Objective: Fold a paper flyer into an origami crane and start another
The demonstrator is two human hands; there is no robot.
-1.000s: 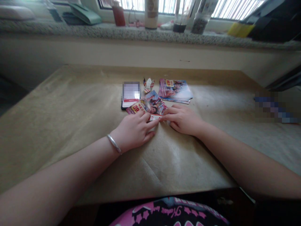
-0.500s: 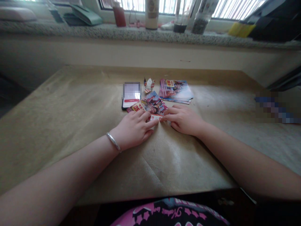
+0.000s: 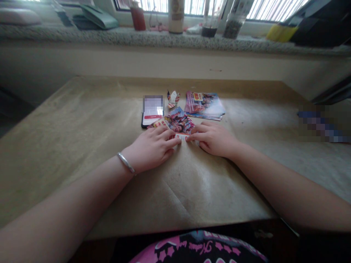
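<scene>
1. Bench (image 3: pixel 95 197): the top runs from the far edge, below the granite sill (image 3: pixel 161 41), to the near edge at the person's clothing (image 3: pixel 197 250).
2. Printed card (image 3: pixel 179 118): lies flat near the middle of the bench, well in from the left and right edges; its near border shows a white strip.
3. Left hand (image 3: pixel 153 148): palm down, fingers extended and slightly parted over the card's near-left part.
4. Right hand (image 3: pixel 215 138): fingers bent, a fingertip at the card's near-right border; cannot tell whether it grips.
5. Phone (image 3: pixel 153 116): just beyond the left hand, beside the card's left part; contact cannot be confirmed.
6. Folded paper piece (image 3: pixel 173 99): between phone and stack of cards (image 3: pixel 204 103), toward the far edge.
7. Stack: just beyond the right hand, lower cards projecting at its near side.
8. Room: broad bench surface extends toward both far corners; more lies between the forearms, to the near edge.
</scene>
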